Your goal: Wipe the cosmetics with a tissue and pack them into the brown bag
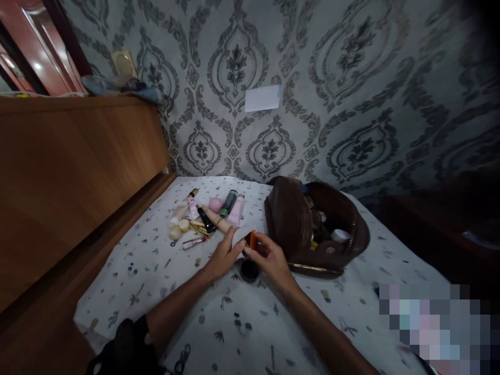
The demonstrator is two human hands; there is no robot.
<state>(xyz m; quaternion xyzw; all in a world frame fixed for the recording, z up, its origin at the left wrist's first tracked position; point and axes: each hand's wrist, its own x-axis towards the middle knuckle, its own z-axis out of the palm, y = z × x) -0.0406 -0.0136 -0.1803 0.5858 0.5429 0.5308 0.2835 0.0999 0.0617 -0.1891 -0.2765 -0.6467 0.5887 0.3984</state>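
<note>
Sheet: printed, spread underneath.
Brown bag: gaping open, on the right.
Cosmetics: clustered leftward.
Left hand: narrowed, gripping one side.
Right hand: curled, gripping the other.
Black round object: resting near both hands.
Orange-and-dark item: held between both, beside the bag; apparently being examined, next calling for steady grip.

Orange item apparently part-hidden, corner patch pixelated

Grey damask-patterned wall in dim light, brown wooden furniture panel at left.
</note>
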